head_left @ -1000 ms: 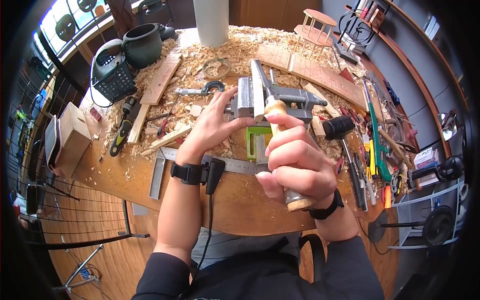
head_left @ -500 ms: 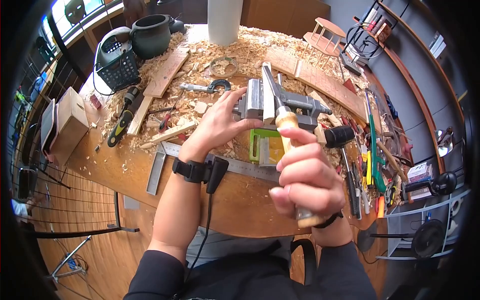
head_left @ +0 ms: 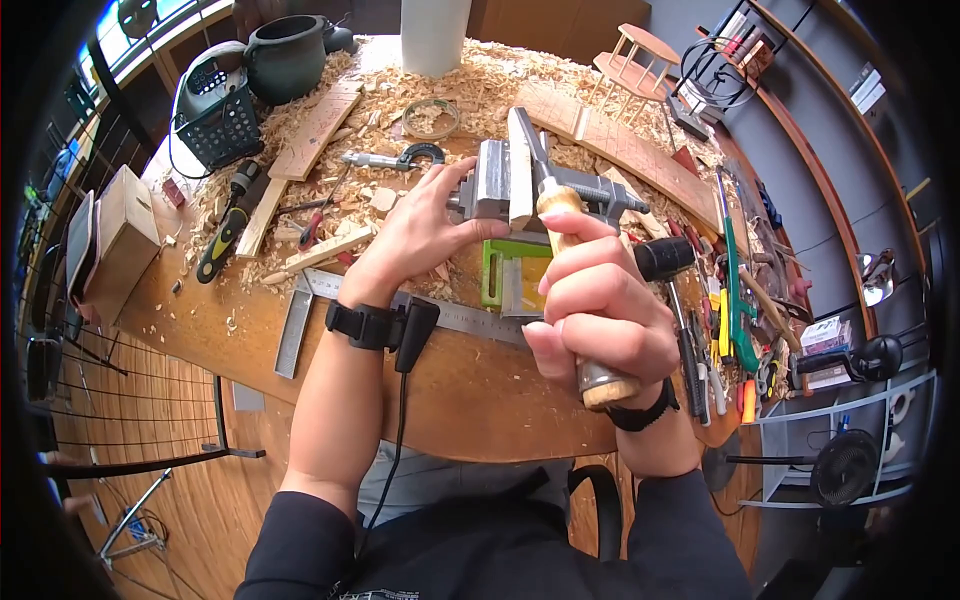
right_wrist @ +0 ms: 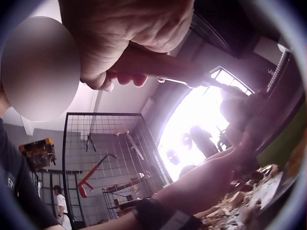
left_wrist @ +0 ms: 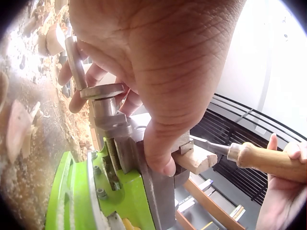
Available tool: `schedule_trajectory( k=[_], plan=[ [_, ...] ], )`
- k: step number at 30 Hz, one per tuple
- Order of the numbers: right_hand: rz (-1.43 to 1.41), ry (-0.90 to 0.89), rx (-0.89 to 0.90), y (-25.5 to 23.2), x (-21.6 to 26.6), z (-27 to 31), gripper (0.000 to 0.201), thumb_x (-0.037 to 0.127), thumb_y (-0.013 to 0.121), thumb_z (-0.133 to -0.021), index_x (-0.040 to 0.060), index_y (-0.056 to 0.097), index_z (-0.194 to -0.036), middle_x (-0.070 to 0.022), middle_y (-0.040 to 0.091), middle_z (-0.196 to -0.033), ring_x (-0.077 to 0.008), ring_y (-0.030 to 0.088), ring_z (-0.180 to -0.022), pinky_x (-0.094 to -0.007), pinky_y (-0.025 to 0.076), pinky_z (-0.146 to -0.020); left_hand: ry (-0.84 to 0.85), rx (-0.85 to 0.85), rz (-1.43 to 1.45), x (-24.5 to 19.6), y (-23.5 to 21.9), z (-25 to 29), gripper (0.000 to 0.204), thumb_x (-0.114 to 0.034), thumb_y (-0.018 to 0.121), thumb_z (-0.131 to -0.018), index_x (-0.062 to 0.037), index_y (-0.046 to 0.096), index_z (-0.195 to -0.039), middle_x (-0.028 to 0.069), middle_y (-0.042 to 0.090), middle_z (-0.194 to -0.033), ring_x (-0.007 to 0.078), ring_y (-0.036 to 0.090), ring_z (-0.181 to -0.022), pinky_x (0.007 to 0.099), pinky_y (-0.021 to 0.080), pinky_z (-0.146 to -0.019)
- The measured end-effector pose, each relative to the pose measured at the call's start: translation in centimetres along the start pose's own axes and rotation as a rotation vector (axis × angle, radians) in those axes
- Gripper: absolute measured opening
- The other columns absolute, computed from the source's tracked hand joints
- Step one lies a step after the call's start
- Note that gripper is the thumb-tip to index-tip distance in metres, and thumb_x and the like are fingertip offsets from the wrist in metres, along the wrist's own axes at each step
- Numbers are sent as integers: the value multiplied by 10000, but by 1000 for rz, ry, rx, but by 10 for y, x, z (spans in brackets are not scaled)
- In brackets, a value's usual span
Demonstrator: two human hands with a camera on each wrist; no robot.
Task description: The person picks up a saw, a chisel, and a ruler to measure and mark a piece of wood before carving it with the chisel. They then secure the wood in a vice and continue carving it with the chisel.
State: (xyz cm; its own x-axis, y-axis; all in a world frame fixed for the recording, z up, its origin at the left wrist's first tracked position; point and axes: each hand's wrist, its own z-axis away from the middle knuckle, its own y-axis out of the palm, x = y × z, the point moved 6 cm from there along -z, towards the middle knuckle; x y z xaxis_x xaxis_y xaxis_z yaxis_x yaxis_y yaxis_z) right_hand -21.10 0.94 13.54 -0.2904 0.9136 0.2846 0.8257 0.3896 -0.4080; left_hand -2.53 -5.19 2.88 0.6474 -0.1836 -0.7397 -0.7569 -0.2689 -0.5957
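Note:
My right hand (head_left: pixel 610 310) wraps round the wooden handle of a chisel (left_wrist: pixel 268 160), its blade slanting up along a short light wood piece (head_left: pixel 520 185). That piece stands upright between the jaws of a grey metal vise (head_left: pixel 493 178). My left hand (head_left: pixel 420 235) grips the near left end of the vise, the thumb lying on its side and the fingers reaching past the screw (left_wrist: pixel 106 108). Below the vise sits a bright green base (left_wrist: pixel 127 196). In the dim right wrist view, the chisel handle (right_wrist: pixel 158 64) runs out from under my right palm.
Wood shavings (head_left: pixel 500 75) cover much of the table. A steel square (head_left: pixel 293 330), a micrometer (head_left: pixel 385 161) and a yellow-black screwdriver (head_left: pixel 222 243) lie to the left. On the right are a black mallet (head_left: pixel 665 258), a green saw (head_left: pixel 735 290) and several other tools. Boards (head_left: pixel 640 155) lie behind.
The right hand with the chisel drew back slightly toward the body, then moved forward again along the wood. The left hand stays on the vise. The head view has shifted a little.

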Motion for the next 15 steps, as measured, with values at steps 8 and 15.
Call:
schedule_trajectory(
  k=[8, 15],
  plan=[
    [-2, -10, -37, -1, -2, -4, 250, -31, 762, -735, 70, 537, -780, -28, 553, -756, -212, 576, -726, -520, 498, -905, 31, -22, -7, 1, 0, -1, 859, -445, 803, -728, -14, 452, -1383, 216, 533, -1304, 345, 525, -1230, 412, 420, -1037],
    [36, 6, -25, 2, -10, -1, 240, -29, 754, -745, 70, 539, -786, -31, 558, -767, -213, 590, -746, -533, 493, -920, 7, -7, -8, -1, -1, 1, 873, -467, 801, -725, -24, 447, -1389, 216, 530, -1308, 339, 524, -1234, 419, 428, -1034]
  ],
)
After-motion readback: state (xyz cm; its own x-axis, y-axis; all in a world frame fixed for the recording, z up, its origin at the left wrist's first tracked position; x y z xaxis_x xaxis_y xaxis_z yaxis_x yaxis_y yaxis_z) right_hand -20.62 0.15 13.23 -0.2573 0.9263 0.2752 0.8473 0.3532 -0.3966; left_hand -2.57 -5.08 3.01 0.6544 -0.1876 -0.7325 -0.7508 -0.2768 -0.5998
